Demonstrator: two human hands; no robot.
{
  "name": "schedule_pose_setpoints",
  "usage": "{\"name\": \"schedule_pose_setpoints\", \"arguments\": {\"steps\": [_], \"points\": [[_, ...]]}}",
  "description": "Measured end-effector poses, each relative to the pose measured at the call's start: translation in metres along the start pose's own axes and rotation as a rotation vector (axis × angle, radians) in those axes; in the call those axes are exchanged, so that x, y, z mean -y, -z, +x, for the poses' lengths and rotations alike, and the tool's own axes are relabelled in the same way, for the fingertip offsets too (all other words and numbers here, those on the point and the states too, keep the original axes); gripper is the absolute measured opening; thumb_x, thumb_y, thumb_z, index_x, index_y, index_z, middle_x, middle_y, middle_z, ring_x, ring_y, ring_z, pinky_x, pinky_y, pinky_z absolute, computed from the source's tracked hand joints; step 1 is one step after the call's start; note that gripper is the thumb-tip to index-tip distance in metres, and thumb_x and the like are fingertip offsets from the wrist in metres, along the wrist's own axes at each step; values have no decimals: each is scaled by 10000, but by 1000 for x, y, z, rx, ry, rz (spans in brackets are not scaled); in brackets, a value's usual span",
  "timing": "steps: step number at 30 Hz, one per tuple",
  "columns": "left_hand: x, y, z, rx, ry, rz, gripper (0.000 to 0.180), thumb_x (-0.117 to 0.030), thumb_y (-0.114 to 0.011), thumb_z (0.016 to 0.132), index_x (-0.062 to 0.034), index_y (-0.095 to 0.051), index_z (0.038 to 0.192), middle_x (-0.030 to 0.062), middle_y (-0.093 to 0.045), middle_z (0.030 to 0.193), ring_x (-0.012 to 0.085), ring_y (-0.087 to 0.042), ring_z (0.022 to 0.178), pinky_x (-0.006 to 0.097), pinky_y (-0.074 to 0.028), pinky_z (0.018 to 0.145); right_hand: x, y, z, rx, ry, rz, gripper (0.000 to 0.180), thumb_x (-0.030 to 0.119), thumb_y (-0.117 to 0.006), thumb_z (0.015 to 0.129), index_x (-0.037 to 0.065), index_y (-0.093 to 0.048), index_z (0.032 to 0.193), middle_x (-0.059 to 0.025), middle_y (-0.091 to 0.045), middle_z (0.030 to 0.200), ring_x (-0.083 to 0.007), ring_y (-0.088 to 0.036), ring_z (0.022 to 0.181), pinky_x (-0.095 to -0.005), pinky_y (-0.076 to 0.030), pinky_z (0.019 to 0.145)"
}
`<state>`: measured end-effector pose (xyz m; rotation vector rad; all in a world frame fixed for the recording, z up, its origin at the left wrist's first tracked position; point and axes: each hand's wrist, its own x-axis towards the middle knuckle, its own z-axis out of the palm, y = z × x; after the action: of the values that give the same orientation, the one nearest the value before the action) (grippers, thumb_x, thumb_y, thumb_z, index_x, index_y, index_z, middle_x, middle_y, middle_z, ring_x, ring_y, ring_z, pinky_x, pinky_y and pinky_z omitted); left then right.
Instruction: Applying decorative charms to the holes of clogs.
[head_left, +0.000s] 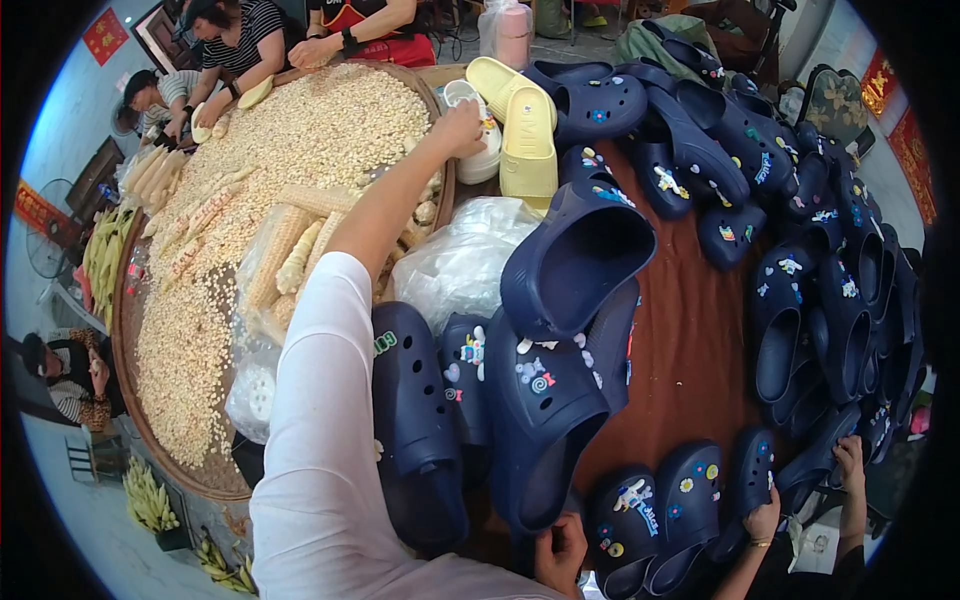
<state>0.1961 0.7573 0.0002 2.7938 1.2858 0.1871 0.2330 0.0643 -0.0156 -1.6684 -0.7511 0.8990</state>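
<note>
Brown cloth covers the table [690, 350], ringed with navy clogs, and a wide woven tray [125, 330] of corn kernels sits at its left. From the lower edge the left arm in a white sleeve stretches far forward, its left hand [462, 128] resting on a white clog [485, 150] — fingers curled over its top, though how tightly they grip I cannot tell. Low down, the right hand [560, 553] pinches the rim of a large navy clog [545, 410] with charms, fingers closed around its edge.

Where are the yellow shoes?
In the head view, the yellow clogs lie near the top middle of the table, between the white clog that the person's left hand reaches and the dark blue clogs.
</note>
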Motion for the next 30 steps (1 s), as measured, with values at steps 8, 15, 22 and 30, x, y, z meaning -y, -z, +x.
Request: {"name": "schedule_pose_setpoints", "arguments": {"steps": [8,15,22,30], "points": [[26,-10,16,-111,140,23,1173,-562,-834,646,89,-314,1472,275,-465,1425,465,-468,1293,476,-397,1090,12,-4,-2,-35,-135,-172,97,-38,-647,886,12,-589,947,-106,-577,922,-204,-557,861,-298,-448,782],[8,10,22,-46,234,34,921,-519,-842,594,-14,-564,1313,240,-545,1280,407,-558,1198,474,-477,1004,-5,-7,-6,-154,-61,-84,103,-46,-667,872,4,-596,928,-91,-576,923,-190,-553,858,-296,-446,778],[4,12,6,-191,151,-101,763,-360,-907,551,-44,-617,1181,213,-584,1177,376,-603,1105,445,-504,941,3,-9,-2,-143,-34,-109,90,-26,-675,883,12,-601,917,-68,-547,887,-162,-523,813,-276,-426,727],[-30,24,-19,-435,71,-156,603,-262,-918,574,-78,-600,1053,132,-578,1052,341,-601,1030,444,-496,868,8,-4,2,-43,-40,-171,83,-10,-658,902,24,-582,900,-57,-513,863,-153,-493,776,-281,-409,693]]}}
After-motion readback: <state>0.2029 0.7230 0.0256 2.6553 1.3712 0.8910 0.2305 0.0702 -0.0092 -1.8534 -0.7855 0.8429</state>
